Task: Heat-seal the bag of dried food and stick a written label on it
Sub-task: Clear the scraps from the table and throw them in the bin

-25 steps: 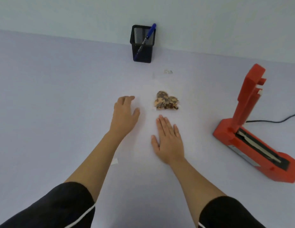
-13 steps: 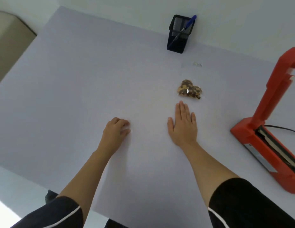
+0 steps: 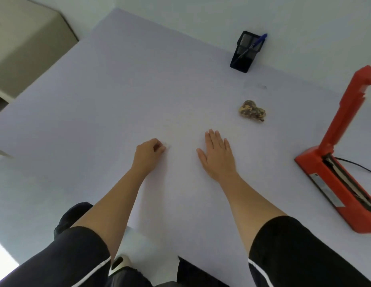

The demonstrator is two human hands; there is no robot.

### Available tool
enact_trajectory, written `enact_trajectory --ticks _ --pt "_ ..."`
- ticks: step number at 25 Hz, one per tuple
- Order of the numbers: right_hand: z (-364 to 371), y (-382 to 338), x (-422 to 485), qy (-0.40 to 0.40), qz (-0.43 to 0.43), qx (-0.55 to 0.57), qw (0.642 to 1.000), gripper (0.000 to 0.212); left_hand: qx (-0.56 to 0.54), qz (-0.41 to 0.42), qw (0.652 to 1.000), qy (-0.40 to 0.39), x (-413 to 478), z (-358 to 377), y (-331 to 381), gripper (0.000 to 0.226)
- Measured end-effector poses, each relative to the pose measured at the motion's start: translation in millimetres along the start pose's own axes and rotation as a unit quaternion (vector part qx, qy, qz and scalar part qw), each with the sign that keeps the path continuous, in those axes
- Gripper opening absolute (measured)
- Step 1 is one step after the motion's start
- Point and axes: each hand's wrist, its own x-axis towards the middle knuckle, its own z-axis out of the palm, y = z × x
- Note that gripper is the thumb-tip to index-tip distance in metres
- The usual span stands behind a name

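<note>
No step is yet begun: the bag of dried food [image 3: 252, 111] lies untouched left of the sealer [image 3: 344, 150]. The right hand [image 3: 217, 156] is spread flat, empty, near it; the left hand [image 3: 148, 151] is curled, perhaps pinching something unclear. Next, the bag must be grasped.

Bare table [image 3: 118, 104] around bag [image 3: 252, 111]

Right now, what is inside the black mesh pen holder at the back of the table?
A blue pen stands slanted inside the black mesh pen holder, with its top leaning over the rim. Nothing else shows above the rim; the mesh hides the bottom, so small items there cannot be excluded.
</note>
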Motion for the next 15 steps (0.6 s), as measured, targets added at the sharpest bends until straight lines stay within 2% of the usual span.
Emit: enact_trajectory --ticks 4,7,9,13,15 --pt "39.0 -118.8 -25.0 -0.006 -0.054 0.054 0.997 0.063 -0.121 -0.054 0.989 0.061 -39.1 -67.6 -77.1 0.012" --pt "70.9 -209.4 -40.8 0.011 -0.065 0.086 0.994 0.068 -0.139 -0.057 0.985 0.086 -67.6 -120.3 -143.5 0.006" --pt "89.7 -272.8 -56.9 0.020 -0.091 0.110 0.990 0.070 -0.147 -0.074 0.980 0.112 -91.7 -151.8 -194.0 0.013" --pt "131.5 -368.4 -85.9 0.036 -0.216 0.111 0.969 0.051 -0.181 -0.151 0.948 0.216 -131.2 -184.8 -287.4 0.013" --pt "160.4 -391.5 -92.4 0.008 -0.232 0.117 0.966 0.046 -0.186 -0.192 0.932 0.244 -144.0 -180.5 -329.2 0.010"
